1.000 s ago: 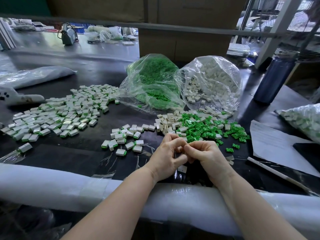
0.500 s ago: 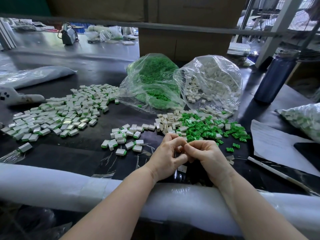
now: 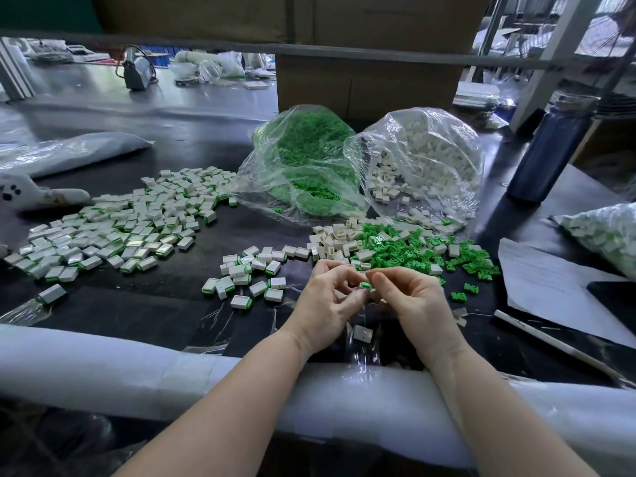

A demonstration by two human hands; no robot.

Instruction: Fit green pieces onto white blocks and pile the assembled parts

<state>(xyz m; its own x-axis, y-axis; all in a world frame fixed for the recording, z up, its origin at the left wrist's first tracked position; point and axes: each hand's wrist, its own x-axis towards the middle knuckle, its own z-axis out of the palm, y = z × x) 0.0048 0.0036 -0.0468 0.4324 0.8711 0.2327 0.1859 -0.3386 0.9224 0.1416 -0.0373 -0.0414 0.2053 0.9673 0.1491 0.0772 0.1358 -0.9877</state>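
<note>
Both forearms are stretched forward over a white foam roll (image 3: 103, 366) that pads the near edge of a dark worktable (image 3: 144, 304), and the hands are brought together just above it. The left hand (image 3: 327, 306) is curled, palm inward, with thumb and fingertips closed on one small part (image 3: 364, 286) showing green at its top; the right hand (image 3: 413, 301) is curled likewise and pinches the same part from the other side. Whether a white block lies under the green cannot be told. A broad spread of assembled parts (image 3: 113, 232) is laid out to the left, with a smaller cluster (image 3: 246, 277) just left of the hands. Two clear bags are set behind: a bag of green pieces (image 3: 303, 160) and a bag of white blocks (image 3: 426, 163), touching side by side. Loose white blocks (image 3: 330, 241) and green pieces (image 3: 406, 253) are mixed in front of them. One white block (image 3: 362, 333) lies below the hands. A cardboard box (image 3: 364, 84) and a dark blue bottle (image 3: 547, 149) are seen behind.
</note>
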